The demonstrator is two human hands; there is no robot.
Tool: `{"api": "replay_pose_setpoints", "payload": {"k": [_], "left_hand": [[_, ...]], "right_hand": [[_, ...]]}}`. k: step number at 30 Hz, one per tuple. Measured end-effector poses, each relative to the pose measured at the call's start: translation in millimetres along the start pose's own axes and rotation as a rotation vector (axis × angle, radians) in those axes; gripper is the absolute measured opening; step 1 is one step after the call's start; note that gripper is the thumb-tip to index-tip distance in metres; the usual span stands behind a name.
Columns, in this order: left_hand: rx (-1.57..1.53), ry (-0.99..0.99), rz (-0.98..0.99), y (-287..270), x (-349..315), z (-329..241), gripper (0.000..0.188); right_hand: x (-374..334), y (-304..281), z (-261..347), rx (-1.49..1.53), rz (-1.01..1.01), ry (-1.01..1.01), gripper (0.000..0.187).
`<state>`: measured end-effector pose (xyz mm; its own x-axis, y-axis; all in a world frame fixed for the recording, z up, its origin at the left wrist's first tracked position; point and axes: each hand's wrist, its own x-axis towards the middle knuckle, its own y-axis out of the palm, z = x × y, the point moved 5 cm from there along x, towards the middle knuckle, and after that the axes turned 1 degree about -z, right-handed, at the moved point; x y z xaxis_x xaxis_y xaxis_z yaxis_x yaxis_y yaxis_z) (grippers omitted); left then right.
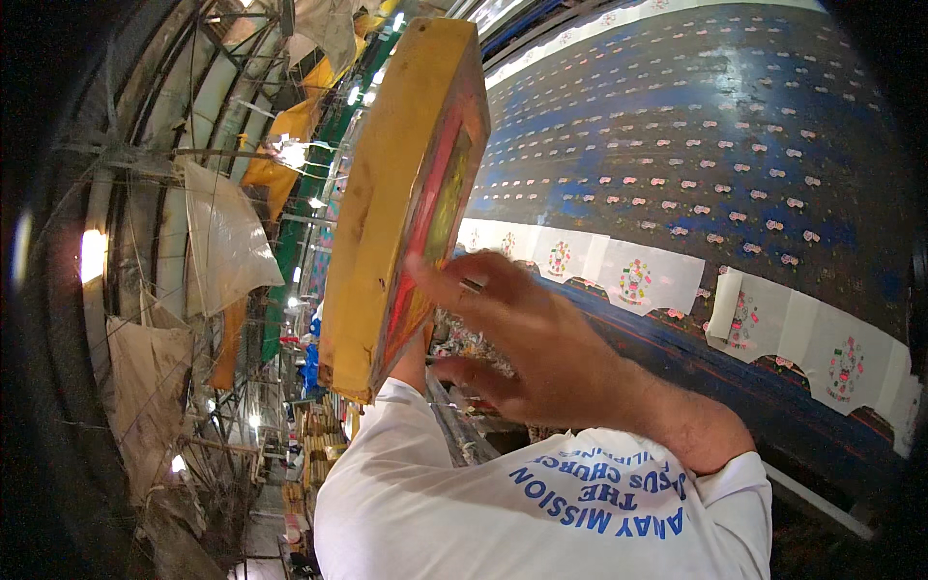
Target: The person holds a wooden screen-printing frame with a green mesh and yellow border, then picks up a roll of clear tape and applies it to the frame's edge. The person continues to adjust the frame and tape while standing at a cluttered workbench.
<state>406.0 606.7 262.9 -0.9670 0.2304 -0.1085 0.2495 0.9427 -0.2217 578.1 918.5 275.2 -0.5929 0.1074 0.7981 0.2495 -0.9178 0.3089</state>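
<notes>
A deep yellow rectangular frame, apparently a printing screen, stands tilted up in front of me. Its inner side shows a red-stained border and a yellow-green panel. My right hand is beside that inner side, fingers apart and slightly blurred, with a ring on one finger. One fingertip reaches the frame's red inner edge; whether it presses there I cannot tell. My left forearm runs up behind the frame's lower end, and the frame hides my left hand, so its grip does not show.
To the right stretches a long dark table with rows of small pink prints. White printed fabric pieces lie along its near edge, one with a curled corner. Hanging sheets, roof beams and lamps fill the left side.
</notes>
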Motion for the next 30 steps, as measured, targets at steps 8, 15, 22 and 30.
{"api": "replay_pose_setpoints", "payload": {"k": [8,15,22,30], "left_hand": [[-0.028,-0.018,0.021,-5,23,-7,0.081],[-0.022,-0.046,-0.010,-15,9,-12,0.081],[-0.024,-0.064,-0.041,-26,-6,-9,0.081],[-0.020,-0.070,-0.048,-35,-14,-11,0.081]], "right_hand": [[48,-23,-39,0.009,-0.290,0.052,0.044],[78,-6,-38,0.043,-0.291,-0.051,0.034],[82,8,-37,-0.004,-0.297,-0.047,0.034],[79,12,-31,-0.074,-0.276,-0.076,0.038]]}}
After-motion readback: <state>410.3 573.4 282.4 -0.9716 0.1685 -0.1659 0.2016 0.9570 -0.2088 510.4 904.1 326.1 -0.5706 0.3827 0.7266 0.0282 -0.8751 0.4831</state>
